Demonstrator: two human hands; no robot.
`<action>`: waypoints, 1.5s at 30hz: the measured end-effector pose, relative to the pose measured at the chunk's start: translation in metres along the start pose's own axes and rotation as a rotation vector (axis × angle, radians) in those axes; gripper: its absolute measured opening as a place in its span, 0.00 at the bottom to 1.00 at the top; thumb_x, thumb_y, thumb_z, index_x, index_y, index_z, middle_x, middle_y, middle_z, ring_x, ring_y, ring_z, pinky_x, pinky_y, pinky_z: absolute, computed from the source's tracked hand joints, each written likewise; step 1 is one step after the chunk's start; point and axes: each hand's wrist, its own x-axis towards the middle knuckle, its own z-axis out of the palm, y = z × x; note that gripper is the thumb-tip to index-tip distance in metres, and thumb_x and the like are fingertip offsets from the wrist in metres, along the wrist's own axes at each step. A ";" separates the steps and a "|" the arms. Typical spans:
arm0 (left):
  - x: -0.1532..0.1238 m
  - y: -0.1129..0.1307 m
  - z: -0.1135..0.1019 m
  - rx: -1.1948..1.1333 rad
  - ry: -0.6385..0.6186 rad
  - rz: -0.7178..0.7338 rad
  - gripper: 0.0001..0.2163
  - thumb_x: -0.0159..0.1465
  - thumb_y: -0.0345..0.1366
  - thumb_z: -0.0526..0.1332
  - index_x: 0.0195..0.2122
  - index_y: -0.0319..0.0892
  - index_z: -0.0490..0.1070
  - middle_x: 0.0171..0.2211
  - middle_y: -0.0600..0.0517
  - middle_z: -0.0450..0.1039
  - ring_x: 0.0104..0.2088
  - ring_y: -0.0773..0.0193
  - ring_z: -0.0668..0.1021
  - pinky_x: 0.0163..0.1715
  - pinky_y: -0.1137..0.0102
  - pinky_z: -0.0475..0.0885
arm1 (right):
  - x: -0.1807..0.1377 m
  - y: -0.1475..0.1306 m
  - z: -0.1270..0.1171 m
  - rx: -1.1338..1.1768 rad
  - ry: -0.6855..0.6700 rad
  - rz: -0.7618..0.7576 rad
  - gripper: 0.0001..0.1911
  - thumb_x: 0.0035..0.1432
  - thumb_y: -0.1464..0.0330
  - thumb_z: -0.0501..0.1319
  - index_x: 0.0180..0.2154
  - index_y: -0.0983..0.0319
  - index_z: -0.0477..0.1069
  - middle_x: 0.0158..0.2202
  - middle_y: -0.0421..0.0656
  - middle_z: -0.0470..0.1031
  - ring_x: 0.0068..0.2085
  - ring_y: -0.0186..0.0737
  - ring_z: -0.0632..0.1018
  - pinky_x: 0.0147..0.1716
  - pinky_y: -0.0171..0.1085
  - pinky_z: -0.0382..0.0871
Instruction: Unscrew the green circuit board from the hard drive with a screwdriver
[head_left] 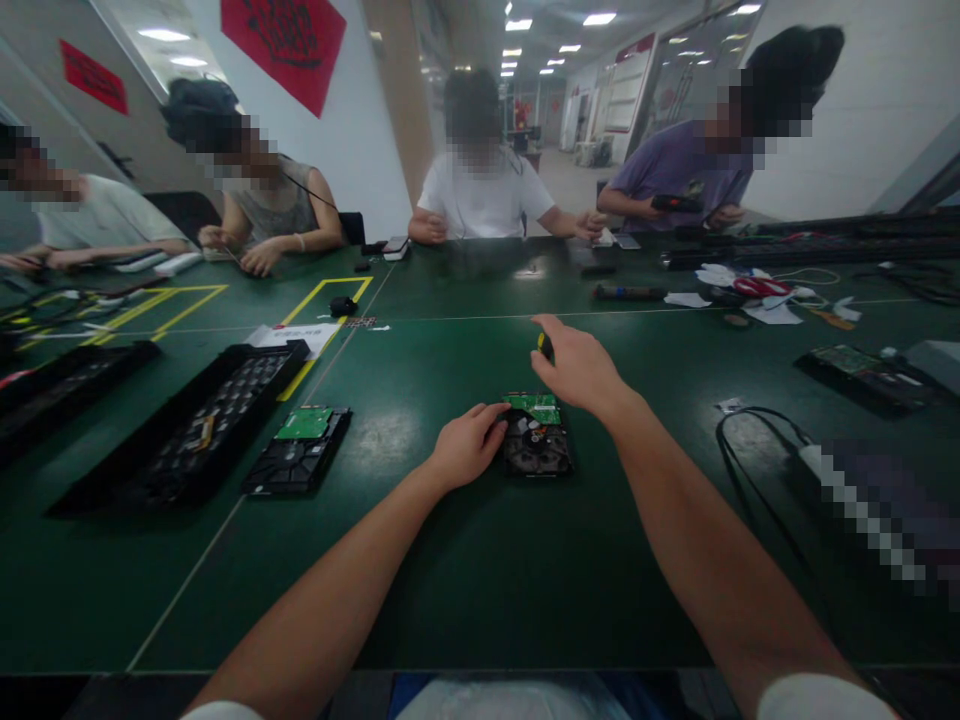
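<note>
The right hand (579, 366) holds a small black-and-yellow object (544, 346), mostly hidden by its fingers, near the far right corner of the hard drive (538, 452), whose left side the left hand's (466, 450) narrow-set fingers touch; whether they grip it, I cannot tell. The drive lies on the green table (450, 590), well in from its near edge, with open room toward a 2nd drive (296, 465) at left and the black cable (731, 475) at right.
</note>
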 end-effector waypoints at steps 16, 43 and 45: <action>0.000 -0.001 0.000 0.002 -0.003 -0.002 0.20 0.76 0.43 0.51 0.66 0.48 0.67 0.55 0.45 0.77 0.54 0.53 0.80 0.56 0.58 0.75 | 0.000 -0.004 0.000 -0.057 0.049 0.071 0.26 0.72 0.57 0.53 0.64 0.65 0.66 0.53 0.57 0.80 0.48 0.58 0.81 0.47 0.50 0.72; 0.000 -0.001 -0.001 -0.013 0.001 0.005 0.20 0.76 0.43 0.51 0.67 0.48 0.67 0.54 0.45 0.77 0.52 0.54 0.81 0.56 0.58 0.75 | 0.010 0.011 0.000 0.956 -0.094 0.303 0.17 0.62 0.54 0.67 0.33 0.61 0.74 0.25 0.39 0.71 0.24 0.33 0.69 0.21 0.33 0.60; 0.000 -0.001 0.000 -0.011 0.006 0.002 0.20 0.76 0.43 0.52 0.66 0.48 0.67 0.54 0.45 0.77 0.52 0.54 0.81 0.56 0.59 0.75 | 0.009 0.011 -0.001 0.889 -0.063 0.303 0.19 0.61 0.51 0.68 0.32 0.60 0.73 0.24 0.38 0.70 0.25 0.34 0.69 0.24 0.34 0.60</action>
